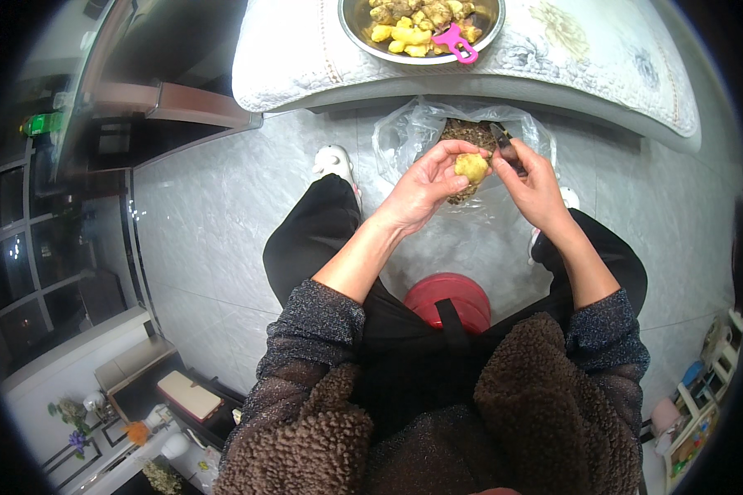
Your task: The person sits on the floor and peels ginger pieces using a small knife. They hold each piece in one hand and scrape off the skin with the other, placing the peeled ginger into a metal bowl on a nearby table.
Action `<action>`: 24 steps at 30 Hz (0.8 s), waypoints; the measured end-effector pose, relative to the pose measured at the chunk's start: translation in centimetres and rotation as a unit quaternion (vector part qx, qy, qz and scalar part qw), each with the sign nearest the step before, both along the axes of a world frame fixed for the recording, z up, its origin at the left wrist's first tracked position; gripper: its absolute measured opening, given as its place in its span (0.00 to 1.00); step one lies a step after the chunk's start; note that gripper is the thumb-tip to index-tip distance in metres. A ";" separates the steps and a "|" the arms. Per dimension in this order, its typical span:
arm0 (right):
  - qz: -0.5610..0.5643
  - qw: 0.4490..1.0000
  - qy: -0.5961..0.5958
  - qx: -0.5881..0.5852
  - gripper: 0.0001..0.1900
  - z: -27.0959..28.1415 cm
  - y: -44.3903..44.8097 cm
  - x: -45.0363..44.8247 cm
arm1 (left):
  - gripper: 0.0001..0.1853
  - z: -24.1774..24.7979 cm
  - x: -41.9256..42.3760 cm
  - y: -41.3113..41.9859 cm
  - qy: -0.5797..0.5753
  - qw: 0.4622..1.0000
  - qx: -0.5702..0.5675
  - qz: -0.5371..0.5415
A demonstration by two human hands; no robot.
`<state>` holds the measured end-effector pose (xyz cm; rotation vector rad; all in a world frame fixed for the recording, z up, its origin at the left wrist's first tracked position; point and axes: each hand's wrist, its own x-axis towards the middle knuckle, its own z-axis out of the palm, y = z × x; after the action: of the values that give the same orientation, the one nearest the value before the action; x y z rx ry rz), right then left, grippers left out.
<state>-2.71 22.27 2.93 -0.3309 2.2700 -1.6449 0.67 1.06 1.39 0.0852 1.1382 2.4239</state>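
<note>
Between the thumb and fingers of my left hand [426,179] is a pale yellow piece of peeled ginger root [472,167]. My right hand [535,185] grips a small knife [506,148] with a dark handle, its short blade pointing up and away from me. The right fingertips are close beside the ginger; whether the blade touches it I cannot tell. Below both hands a clear plastic bag [408,136] lies spread on the floor, with brown scraps [464,131] inside, partly hidden by the hands.
Ahead, a steel bowl [422,60] of ginger pieces [412,34] rests on a quilted cover [297,55]. A pink peeler [455,42] lies across the bowl's near side. Beneath me is a red plastic stool or bucket [449,297] on the grey tiled floor [210,229].
</note>
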 end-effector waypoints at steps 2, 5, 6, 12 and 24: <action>0.013 1.000 0.012 0.017 0.13 -0.1 0.1 -0.1 | 0.24 -0.1 0.0 0.0 -0.008 1.000 -0.026 0.001; 0.009 0.998 0.023 0.049 0.13 -0.2 0.2 -0.1 | 0.24 0.1 0.2 -0.2 0.001 0.997 -0.078 0.012; 0.002 0.999 0.030 0.025 0.12 -0.3 0.0 0.0 | 0.24 0.1 0.3 -0.2 0.006 0.996 -0.085 0.012; 0.008 0.999 0.033 0.025 0.11 -0.2 0.0 0.1 | 0.24 0.4 0.2 -0.1 0.029 0.990 -0.136 0.014; 0.051 0.969 0.176 0.163 0.09 -2.2 0.7 -0.6 | 0.22 0.2 -0.1 -0.6 -0.021 0.978 -0.194 0.073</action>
<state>-3.33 22.95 0.70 -0.6896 2.6775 -1.2073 0.56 0.46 1.60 -0.1767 1.6232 2.2635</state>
